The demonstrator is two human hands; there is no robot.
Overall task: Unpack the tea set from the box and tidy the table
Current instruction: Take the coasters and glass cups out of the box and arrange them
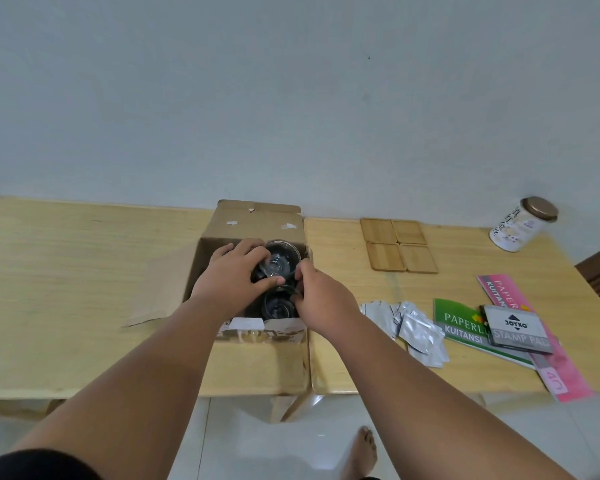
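Observation:
An open cardboard box [257,223] stands on the wooden table [84,271], its flaps folded out. Inside it lie clear glass cups, one near the back [284,254] and one nearer the front [278,304]. My left hand [236,271] reaches into the box and its fingers curl round the back glass cup. My right hand [321,299] is at the box's right side, its fingertips pinching at the same glass; what exactly they pinch is partly hidden. Both forearms cross the table's front edge.
Several square wooden coasters [399,245] lie right of the box. Silver sachets [416,327], a green receipt book [465,327], a stamp pad box [516,330] and a pink book [534,327] sit front right. A white tin [520,225] stands far right.

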